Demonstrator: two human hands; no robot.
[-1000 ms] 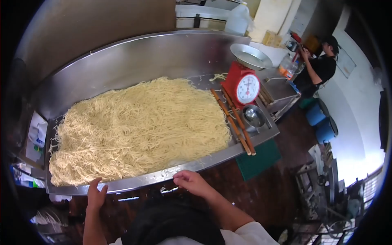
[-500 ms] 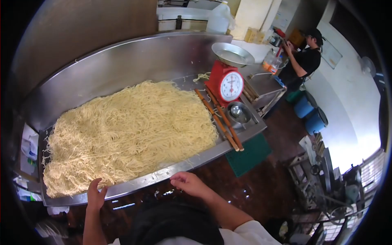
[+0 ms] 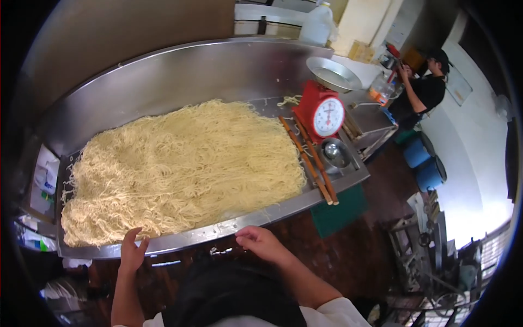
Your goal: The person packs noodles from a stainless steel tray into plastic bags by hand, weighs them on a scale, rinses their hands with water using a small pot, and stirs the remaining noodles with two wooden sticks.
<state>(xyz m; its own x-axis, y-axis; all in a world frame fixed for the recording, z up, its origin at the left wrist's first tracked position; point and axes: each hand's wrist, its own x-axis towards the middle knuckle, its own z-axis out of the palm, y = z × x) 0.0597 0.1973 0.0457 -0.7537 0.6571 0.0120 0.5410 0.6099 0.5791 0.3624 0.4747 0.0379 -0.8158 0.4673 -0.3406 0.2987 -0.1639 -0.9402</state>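
A broad heap of pale yellow noodles (image 3: 185, 169) covers most of the steel tray table (image 3: 218, 230). My left hand (image 3: 132, 249) is at the table's front edge beside the noodles, its thumb and fingers apart and nothing between them. Further right, my right hand (image 3: 261, 242) hovers by the same edge with its fingers curled together; whatever they may hold is too small to make out. Two brown wooden sticks (image 3: 310, 161) lie right of the noodles, their ends over the front rim.
A red scale (image 3: 326, 114) with a metal pan (image 3: 334, 74) stands at the right, behind a metal bowl (image 3: 334, 153). A green mat (image 3: 340, 211) lies on the floor. Beyond are a person in black (image 3: 425, 90), blue bins (image 3: 430, 173) and a plastic jug (image 3: 317, 24).
The view swung one way and back, shifting the table and scale in the frame. Both hands stay near the front edge, the left slightly higher in view.
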